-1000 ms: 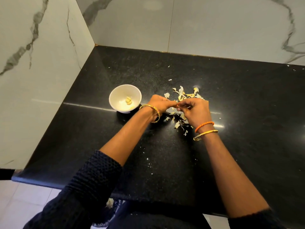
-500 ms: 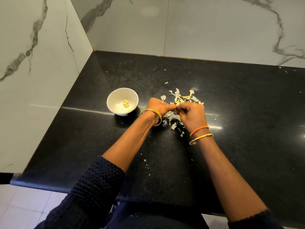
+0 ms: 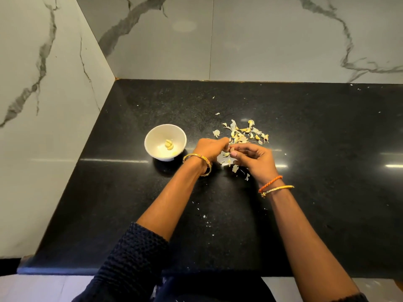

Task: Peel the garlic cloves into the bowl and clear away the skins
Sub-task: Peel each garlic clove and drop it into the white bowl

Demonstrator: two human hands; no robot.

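A small white bowl (image 3: 157,136) stands on the black countertop (image 3: 218,225) with a few peeled garlic cloves (image 3: 169,144) inside. Right of it, my left hand (image 3: 210,149) and my right hand (image 3: 255,159) meet fingertip to fingertip over the counter. Between them they pinch a small garlic clove (image 3: 226,154) with pale skin on it; most of the clove is hidden by my fingers. A heap of garlic skins (image 3: 244,132) lies just behind my hands, and a few more skins (image 3: 235,168) lie under them.
White marble walls (image 3: 43,105) close the counter on the left and at the back. Small skin flakes (image 3: 206,219) are scattered on the counter toward the front edge. The counter stretches bare to the right.
The view has tilted a little, shifting everything lower in frame. My hands stay together on the clove; my right thumb has turned so its nail shows, and the fingertips have parted slightly.
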